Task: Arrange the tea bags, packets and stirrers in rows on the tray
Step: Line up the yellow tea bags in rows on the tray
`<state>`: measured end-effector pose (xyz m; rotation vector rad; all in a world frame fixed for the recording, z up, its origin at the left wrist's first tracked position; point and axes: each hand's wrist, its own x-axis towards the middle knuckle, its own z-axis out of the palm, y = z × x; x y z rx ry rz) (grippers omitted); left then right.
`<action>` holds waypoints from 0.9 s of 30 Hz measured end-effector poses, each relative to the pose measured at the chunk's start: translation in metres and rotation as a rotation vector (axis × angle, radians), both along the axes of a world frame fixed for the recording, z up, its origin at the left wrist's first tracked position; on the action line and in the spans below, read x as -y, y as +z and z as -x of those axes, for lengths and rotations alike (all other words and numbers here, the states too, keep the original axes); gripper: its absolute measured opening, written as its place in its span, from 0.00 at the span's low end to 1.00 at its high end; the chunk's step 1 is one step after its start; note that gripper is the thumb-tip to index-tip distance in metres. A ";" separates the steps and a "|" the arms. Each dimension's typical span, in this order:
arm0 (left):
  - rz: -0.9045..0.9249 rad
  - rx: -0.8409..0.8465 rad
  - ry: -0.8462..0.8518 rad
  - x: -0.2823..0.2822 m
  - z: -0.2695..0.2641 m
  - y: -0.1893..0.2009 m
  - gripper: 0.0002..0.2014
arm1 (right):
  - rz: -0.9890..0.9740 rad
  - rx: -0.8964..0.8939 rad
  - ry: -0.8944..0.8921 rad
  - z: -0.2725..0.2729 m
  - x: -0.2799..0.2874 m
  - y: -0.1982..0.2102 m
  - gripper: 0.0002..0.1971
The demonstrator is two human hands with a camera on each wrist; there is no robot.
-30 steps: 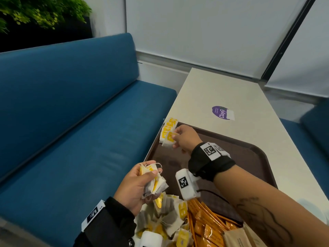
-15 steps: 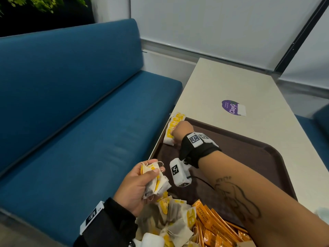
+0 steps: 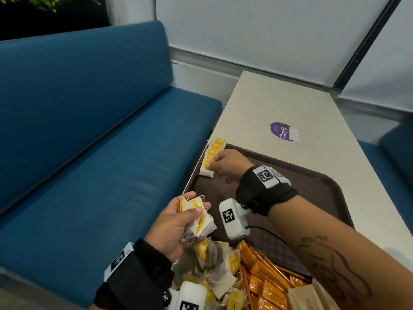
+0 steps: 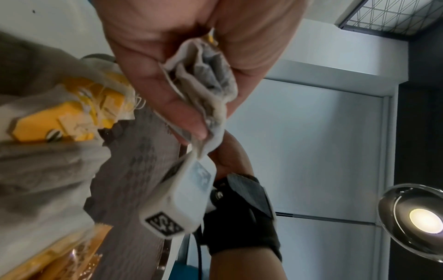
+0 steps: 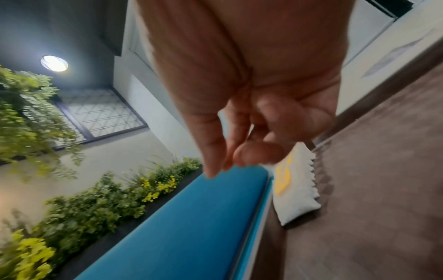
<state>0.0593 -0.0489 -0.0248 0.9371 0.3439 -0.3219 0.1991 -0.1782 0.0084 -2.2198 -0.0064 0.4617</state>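
Observation:
A short row of yellow-tagged tea bags (image 3: 213, 153) (image 5: 294, 193) lies along the far left corner of the brown tray (image 3: 312, 198) (image 5: 383, 170). My right hand (image 3: 211, 167) (image 5: 230, 163) hovers at the near end of that row. Its fingers are loosely curled with nothing between them. My left hand (image 3: 194, 211) (image 4: 191, 106) grips a crumpled bunch of tea bags (image 3: 199, 222) (image 4: 206, 79) above the tray's near left side. A loose heap of tea bags (image 3: 214, 265), orange packets (image 3: 263, 271) and brown paper packets (image 3: 306, 296) fill the tray's near end.
The tray sits on a cream table (image 3: 279, 104) with a purple sticker (image 3: 282, 132) beyond it. A blue bench seat (image 3: 89, 153) runs close along the table's left edge. The middle of the tray is bare brown surface.
My right hand set a tea bag onto the row at the far left corner and has drawn back slightly toward me. The left hand kept its bunch and barely moved.

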 end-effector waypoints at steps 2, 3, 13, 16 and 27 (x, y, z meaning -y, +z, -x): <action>-0.020 0.014 -0.029 0.002 0.000 0.001 0.16 | 0.049 -0.074 0.176 0.020 0.003 0.013 0.10; -0.027 0.022 -0.041 0.003 0.000 0.001 0.17 | 0.067 -0.113 0.248 0.029 0.005 0.018 0.09; -0.067 0.045 -0.098 0.009 0.006 0.012 0.17 | 0.020 -0.200 0.272 0.075 0.019 0.027 0.05; -0.068 0.035 -0.092 0.013 0.010 0.012 0.14 | -0.017 -0.166 0.210 0.081 0.024 0.024 0.04; -0.106 0.021 0.063 0.037 0.020 0.021 0.05 | -0.231 -0.128 0.148 0.088 0.036 0.025 0.05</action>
